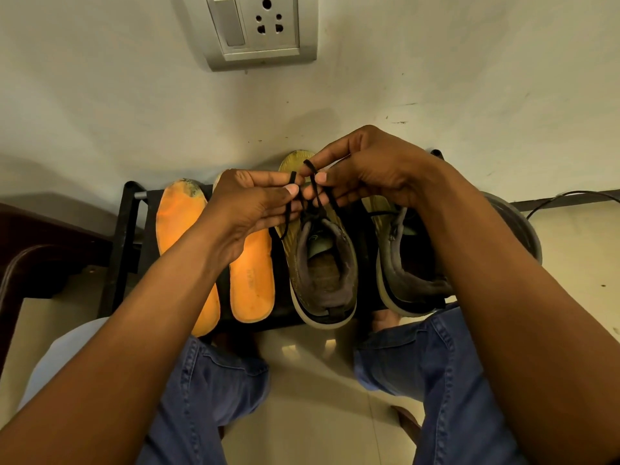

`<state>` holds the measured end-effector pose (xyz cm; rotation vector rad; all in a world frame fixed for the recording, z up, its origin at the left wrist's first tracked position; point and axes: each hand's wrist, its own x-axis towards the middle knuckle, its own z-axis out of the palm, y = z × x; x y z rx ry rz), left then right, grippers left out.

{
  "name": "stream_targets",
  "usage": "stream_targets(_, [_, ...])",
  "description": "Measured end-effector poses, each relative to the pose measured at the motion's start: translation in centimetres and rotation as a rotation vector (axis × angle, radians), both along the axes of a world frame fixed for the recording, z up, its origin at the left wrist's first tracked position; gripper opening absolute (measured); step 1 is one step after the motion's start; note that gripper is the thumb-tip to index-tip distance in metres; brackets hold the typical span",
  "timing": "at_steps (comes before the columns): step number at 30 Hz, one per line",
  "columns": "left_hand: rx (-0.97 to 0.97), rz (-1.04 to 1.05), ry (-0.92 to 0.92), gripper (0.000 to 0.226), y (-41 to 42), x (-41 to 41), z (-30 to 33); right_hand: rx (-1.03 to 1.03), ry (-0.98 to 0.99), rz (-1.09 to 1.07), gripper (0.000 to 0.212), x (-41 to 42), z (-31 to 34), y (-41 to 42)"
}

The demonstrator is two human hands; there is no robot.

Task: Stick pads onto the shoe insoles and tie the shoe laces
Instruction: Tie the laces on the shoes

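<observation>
Two orange insoles lie side by side on a black stool (pixel 129 229), one (pixel 174 223) at the left and one (pixel 253 283) beside it. Right of them stand two olive shoes with grey linings, heels toward me: the left shoe (pixel 322 273) and the right shoe (pixel 412 280), which my right forearm partly hides. Above the left shoe's tongue my left hand (pixel 248 209) pinches a loop of the black lace (pixel 313 189). My right hand (pixel 362 169) pinches another loop of that lace just beside it. I see no pads.
The stool stands against a pale wall with a grey switch and socket plate (pixel 261 28). A dark wooden piece of furniture (pixel 37 250) is at the left. A round grey container (pixel 523 229) and a black cable (pixel 570 199) lie at the right. My knees in blue jeans flank the tiled floor (pixel 312 380).
</observation>
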<state>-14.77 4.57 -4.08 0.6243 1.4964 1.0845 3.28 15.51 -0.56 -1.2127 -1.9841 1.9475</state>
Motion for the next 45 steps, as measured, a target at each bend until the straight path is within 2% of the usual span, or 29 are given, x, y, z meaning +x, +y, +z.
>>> stream_targets(5, [0.041,0.016,0.067,0.031,0.03,0.24,-0.09,-0.043,0.021,0.003,0.025,0.25,0.10,0.22])
stream_targets(11, [0.045,-0.026,0.047,0.037,0.08,-0.14,-0.24,-0.032,0.019,-0.049,0.029,0.12,-0.13,0.19])
stream_targets(29, [0.084,0.018,0.131,0.042,0.06,0.56,0.20,-0.067,0.019,0.004,0.044,0.34,-0.06,0.27])
stream_targets(36, [0.076,-0.016,0.099,0.053,0.12,0.34,0.20,-0.037,0.008,-0.015,0.044,0.16,-0.07,0.12])
stream_targets(42, [0.101,0.013,0.110,0.046,0.08,0.53,0.33,-0.033,-0.004,-0.010,0.047,0.12,0.00,0.14])
stream_targets(45, [0.100,-0.009,0.093,0.052,0.07,0.46,0.41,-0.021,-0.007,-0.016,0.047,0.10,-0.04,0.09])
